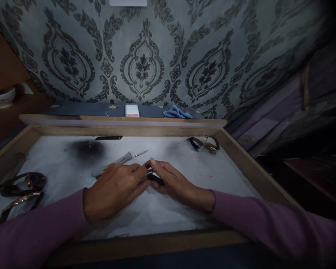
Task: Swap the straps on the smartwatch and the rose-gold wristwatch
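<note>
In front of me both hands meet over the white surface of a wooden tray (168,131). Between their fingers is a small dark thing that looks like a black watch (156,178), mostly covered. My left hand (116,188) has its fingers closed on the watch's left side. From the right, my right hand (177,183) grips it, with the thumb raised along the top. Just beyond the left hand lies a grey strip with a row of dark holes (119,160). A thin pointed metal shaft (140,153) extends from the strip's far end.
Watches with dark straps (35,182) lie at the tray's left side. More watches, one gold-coloured (210,147), sit in the far right corner. A flat black strip (108,138) rests near the back wall. Behind the tray are a blue cloth (177,112) and a small white box (132,110).
</note>
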Tool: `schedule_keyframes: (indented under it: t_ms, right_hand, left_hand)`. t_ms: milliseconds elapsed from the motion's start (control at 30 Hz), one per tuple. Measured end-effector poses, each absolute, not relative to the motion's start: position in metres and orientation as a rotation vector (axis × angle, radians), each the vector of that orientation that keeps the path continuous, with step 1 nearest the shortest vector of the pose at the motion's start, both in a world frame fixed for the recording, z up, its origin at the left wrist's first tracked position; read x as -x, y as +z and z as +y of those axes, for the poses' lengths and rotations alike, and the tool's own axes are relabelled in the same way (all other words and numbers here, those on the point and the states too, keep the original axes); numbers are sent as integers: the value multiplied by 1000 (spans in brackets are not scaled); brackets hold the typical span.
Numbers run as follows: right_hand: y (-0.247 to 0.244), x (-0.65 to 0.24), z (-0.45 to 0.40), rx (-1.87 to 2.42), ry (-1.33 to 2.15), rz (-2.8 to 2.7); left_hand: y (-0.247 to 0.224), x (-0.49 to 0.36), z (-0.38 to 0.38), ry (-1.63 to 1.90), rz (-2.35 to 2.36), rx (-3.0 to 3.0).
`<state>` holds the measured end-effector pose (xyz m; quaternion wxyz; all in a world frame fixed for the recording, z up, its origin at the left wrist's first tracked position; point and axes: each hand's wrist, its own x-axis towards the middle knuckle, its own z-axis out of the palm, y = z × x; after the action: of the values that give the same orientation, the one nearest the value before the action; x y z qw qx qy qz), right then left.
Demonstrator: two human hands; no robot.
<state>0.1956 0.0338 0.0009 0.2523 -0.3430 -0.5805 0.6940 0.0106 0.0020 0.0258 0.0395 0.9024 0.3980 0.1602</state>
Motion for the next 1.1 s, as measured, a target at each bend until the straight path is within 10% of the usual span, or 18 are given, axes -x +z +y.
schedule_keyframes:
  t_ms: [1100]
  right_hand:
    - [-1,-190,25,939,1856,-1466]
  left_hand:
    - [29,-14,-3,256,1185,-2908]
